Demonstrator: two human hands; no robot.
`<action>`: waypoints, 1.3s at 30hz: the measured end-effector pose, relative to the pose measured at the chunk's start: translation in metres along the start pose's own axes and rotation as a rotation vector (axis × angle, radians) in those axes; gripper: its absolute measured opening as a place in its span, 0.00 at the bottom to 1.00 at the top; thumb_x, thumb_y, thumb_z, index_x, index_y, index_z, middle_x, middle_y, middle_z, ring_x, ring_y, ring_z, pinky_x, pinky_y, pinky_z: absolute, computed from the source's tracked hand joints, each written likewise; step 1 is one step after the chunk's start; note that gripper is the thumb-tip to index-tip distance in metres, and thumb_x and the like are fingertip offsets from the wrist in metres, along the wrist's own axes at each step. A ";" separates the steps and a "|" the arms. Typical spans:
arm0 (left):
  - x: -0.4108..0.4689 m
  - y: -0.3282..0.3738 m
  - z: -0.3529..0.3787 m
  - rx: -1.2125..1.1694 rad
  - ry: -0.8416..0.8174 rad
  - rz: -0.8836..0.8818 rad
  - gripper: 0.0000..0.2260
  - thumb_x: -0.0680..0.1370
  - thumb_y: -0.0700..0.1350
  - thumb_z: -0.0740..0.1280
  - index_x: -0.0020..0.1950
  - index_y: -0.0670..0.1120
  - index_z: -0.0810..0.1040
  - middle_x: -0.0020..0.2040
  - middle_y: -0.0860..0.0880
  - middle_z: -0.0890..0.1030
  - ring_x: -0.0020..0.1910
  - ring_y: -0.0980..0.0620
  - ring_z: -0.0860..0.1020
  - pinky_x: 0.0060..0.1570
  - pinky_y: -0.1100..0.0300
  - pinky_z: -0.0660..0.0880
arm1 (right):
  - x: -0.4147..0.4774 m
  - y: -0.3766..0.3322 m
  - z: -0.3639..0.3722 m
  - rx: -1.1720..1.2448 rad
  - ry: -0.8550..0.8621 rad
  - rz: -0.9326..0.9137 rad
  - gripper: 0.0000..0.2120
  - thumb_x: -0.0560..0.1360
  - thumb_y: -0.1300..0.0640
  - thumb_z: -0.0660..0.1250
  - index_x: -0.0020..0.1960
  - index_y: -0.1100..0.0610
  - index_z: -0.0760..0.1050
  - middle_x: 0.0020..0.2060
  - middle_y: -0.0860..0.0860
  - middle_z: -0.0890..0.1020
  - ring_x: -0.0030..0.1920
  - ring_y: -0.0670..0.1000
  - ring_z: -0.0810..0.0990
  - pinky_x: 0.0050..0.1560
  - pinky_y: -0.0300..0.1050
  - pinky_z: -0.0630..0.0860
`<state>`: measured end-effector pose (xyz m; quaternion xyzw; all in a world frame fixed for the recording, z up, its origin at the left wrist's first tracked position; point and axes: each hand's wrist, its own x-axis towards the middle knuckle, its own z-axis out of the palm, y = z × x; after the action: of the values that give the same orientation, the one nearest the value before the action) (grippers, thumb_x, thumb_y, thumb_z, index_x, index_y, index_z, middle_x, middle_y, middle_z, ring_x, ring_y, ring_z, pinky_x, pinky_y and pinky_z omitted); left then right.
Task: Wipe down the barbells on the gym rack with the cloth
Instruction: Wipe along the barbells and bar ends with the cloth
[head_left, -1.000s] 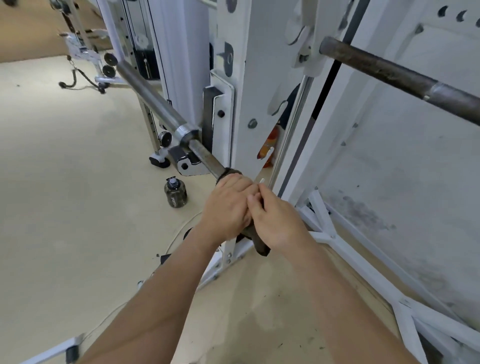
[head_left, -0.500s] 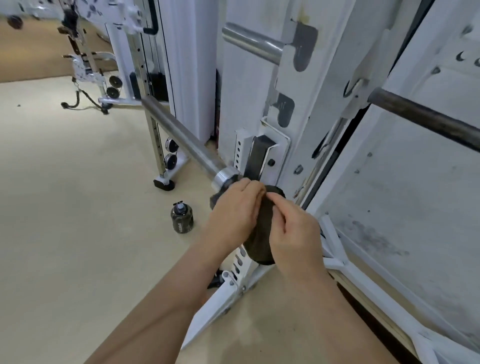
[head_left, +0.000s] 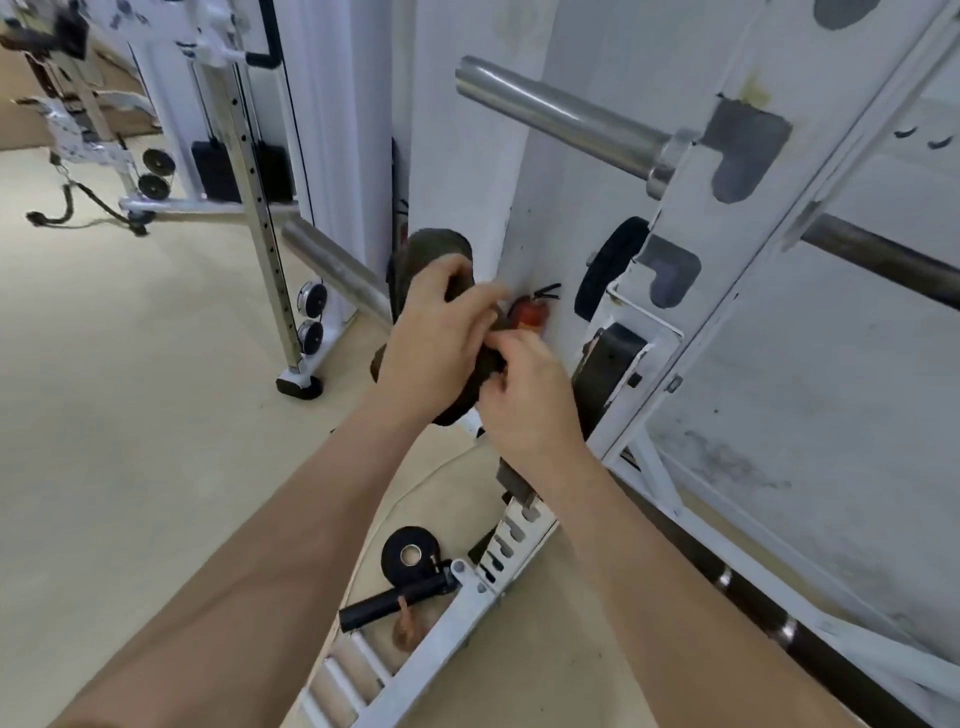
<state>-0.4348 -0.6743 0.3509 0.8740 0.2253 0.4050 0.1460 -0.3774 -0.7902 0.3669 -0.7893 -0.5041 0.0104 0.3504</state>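
Observation:
A dark olive cloth (head_left: 435, 254) is bunched between both hands, in front of the white rack upright (head_left: 587, 218). My left hand (head_left: 434, 332) grips its upper part and my right hand (head_left: 524, 395) pinches its lower part. The lower barbell's steel sleeve (head_left: 332, 267) runs up to the left from behind the cloth; its dark shaft (head_left: 883, 265) shows at the right. An upper barbell sleeve (head_left: 561, 117) sticks out of the rack above the hands. Whether the cloth touches the lower bar is hidden.
A black plate (head_left: 410, 556) and a black handle (head_left: 389, 603) lie on the floor by the rack's slotted foot (head_left: 467, 587). A red extinguisher (head_left: 530, 314) sits behind the hands. A cable machine (head_left: 244, 156) stands at the back left. Another bar (head_left: 753, 603) lies low right.
Both hands have risen with the cloth and bunched it up off the bar's shaft near the collar. The view has tilted up, so the upper barbell sleeve appears larger.

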 end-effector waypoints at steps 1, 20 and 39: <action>-0.008 -0.012 0.010 0.060 -0.143 0.012 0.12 0.79 0.43 0.63 0.59 0.47 0.80 0.60 0.43 0.74 0.59 0.46 0.72 0.60 0.60 0.67 | 0.001 0.007 0.003 -0.138 -0.101 0.001 0.12 0.76 0.65 0.60 0.56 0.58 0.78 0.51 0.52 0.77 0.51 0.51 0.75 0.51 0.42 0.73; -0.002 -0.034 0.053 0.281 -0.392 0.206 0.13 0.73 0.51 0.52 0.34 0.53 0.73 0.32 0.53 0.77 0.38 0.49 0.75 0.55 0.53 0.68 | 0.044 0.032 0.018 0.093 -0.178 0.257 0.23 0.80 0.59 0.57 0.75 0.55 0.59 0.69 0.53 0.68 0.66 0.52 0.69 0.59 0.38 0.67; -0.037 -0.040 0.072 -0.245 0.052 -0.161 0.09 0.75 0.48 0.67 0.53 0.50 0.83 0.61 0.54 0.78 0.68 0.56 0.68 0.73 0.52 0.53 | 0.062 0.024 0.015 0.086 -0.376 0.281 0.34 0.77 0.58 0.61 0.78 0.51 0.48 0.74 0.52 0.63 0.71 0.52 0.65 0.61 0.41 0.64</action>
<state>-0.4112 -0.6641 0.2640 0.8179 0.2474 0.4390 0.2776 -0.3335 -0.7386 0.3630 -0.8203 -0.4447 0.2274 0.2787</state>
